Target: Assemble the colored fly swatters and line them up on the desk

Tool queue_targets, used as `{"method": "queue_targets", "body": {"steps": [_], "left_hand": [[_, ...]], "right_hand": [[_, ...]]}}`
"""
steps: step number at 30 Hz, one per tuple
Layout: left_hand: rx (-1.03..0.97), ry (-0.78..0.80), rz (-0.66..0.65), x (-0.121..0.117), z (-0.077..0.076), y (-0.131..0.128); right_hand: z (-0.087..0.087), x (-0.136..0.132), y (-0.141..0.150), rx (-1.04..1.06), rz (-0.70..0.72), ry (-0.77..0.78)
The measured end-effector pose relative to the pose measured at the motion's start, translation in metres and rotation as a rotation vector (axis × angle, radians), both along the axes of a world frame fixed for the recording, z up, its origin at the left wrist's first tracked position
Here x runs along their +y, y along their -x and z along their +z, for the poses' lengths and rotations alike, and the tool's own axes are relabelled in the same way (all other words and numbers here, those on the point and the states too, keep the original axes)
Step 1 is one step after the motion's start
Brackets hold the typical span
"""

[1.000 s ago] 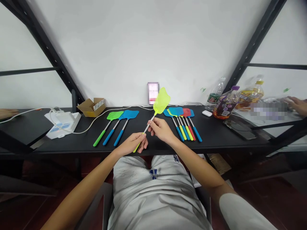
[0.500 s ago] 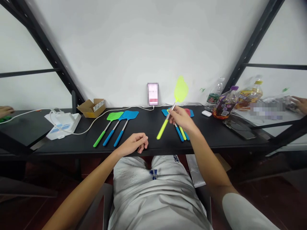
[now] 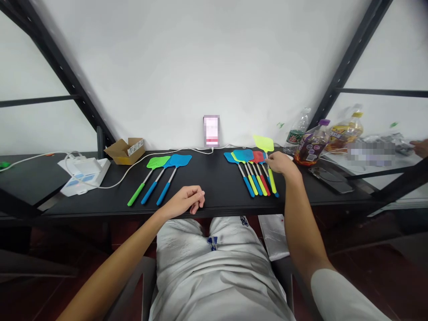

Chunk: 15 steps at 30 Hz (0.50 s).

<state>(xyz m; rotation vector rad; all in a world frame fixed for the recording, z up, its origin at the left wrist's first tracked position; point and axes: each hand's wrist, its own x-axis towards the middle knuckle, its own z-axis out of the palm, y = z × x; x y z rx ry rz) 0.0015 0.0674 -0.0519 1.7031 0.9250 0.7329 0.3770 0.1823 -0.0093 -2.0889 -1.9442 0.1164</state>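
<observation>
Closing around the handle of a yellow-green fly swatter (image 3: 272, 178), the right hand (image 3: 282, 164) has its fingers and thumb together on the shaft, with the swatter's mesh head (image 3: 263, 143) tilted up and ahead of the hand and the handle's end pointing back toward the table edge. A light grip suits this long, thin handle: the head can then be steered clear of its neighbours, and any setting down goes cleanest with the shaft kept parallel to those beside it.

Just left of the right hand lies a tight fan of swatters with blue (image 3: 243, 155) and red (image 3: 257, 156) heads, their handles angled toward the person. The left hand (image 3: 185, 201) rests loosely curled and empty on the front edge of the black table (image 3: 214, 180), well apart from the right hand. Ahead and to its left lie three more swatters, one with a green head (image 3: 158, 162) and two with blue heads (image 3: 177, 160).

Farther ahead of the hands, a phone with a blurred screen (image 3: 211, 130) stands against the wall, while bottles (image 3: 310, 147) crowd the table beyond the right hand. Past them, at the far right, another person's hand (image 3: 421, 148) shows.
</observation>
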Motion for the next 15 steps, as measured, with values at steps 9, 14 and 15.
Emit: {"method": "queue_targets", "body": {"steps": [9, 14, 15], "left_hand": [[-0.005, -0.006, 0.001, -0.001, 0.002, -0.002], [0.005, -0.014, -0.002, 0.000, 0.000, -0.001], [-0.002, -0.013, -0.005, 0.000, 0.000, -0.001]], "right_hand": [[-0.011, 0.005, -0.013, -0.021, -0.049, 0.116], [-0.015, 0.006, -0.013, -0.016, -0.045, 0.164], [-0.014, 0.006, -0.013, -0.016, -0.045, 0.171]]}}
